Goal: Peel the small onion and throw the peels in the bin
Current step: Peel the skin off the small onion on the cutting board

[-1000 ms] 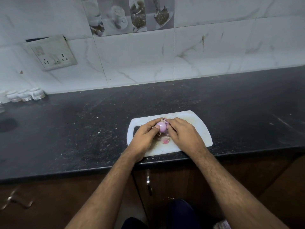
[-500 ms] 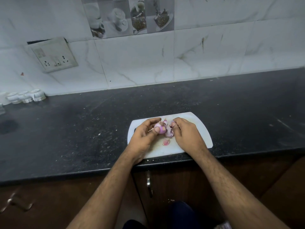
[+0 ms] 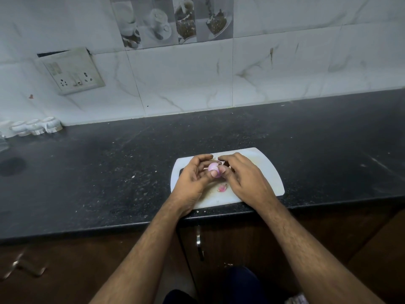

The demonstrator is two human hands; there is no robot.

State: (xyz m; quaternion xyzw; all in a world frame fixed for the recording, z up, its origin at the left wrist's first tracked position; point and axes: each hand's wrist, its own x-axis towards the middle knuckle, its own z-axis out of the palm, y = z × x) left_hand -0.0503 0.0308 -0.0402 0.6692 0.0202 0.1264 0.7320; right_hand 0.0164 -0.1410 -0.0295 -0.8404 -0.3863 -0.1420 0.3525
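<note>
Small onion (image 3: 213,169) is held just above the white cutting board (image 3: 266,172), near edge of the black counter (image 3: 109,172). Left hand (image 3: 192,179) grips it, fingers curled round, thumb on its near side. Right hand (image 3: 245,179) has fingertips pinching at the onion's right side, on loose skin. One pink peel scrap (image 3: 222,188) lies on the board just near of the onion, between the hands.

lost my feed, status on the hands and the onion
Left hand grips onion over cutting board. Right hand pinches its skin. One peel scrap on board. No bin in view.
</note>
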